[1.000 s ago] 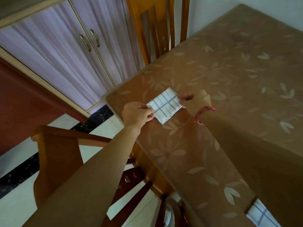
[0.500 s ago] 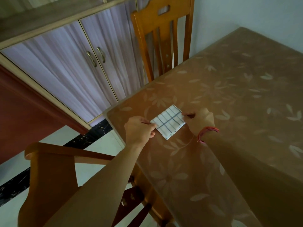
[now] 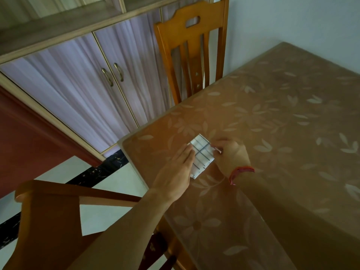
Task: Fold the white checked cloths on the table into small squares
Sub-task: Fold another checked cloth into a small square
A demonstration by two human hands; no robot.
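Note:
A small folded white checked cloth (image 3: 202, 154) lies near the left corner of the brown leaf-patterned table (image 3: 282, 123). My left hand (image 3: 177, 170) rests flat with fingers stretched out, pressing on the cloth's left edge. My right hand (image 3: 229, 154), with a red thread bracelet at the wrist, pinches the cloth's right edge between thumb and fingers. The lower left part of the cloth is hidden under my left hand.
A wooden chair (image 3: 191, 53) stands at the table's far side. Another wooden chair (image 3: 50, 215) is below my left arm. A cabinet with pale purple doors (image 3: 81, 90) stands to the left. The table corner (image 3: 121, 141) is close to the cloth.
My left hand let go of its pinch on the cloth's left corner and now lies flat on the cloth. The view tilted up, so the second cloth at the bottom right is out of view.

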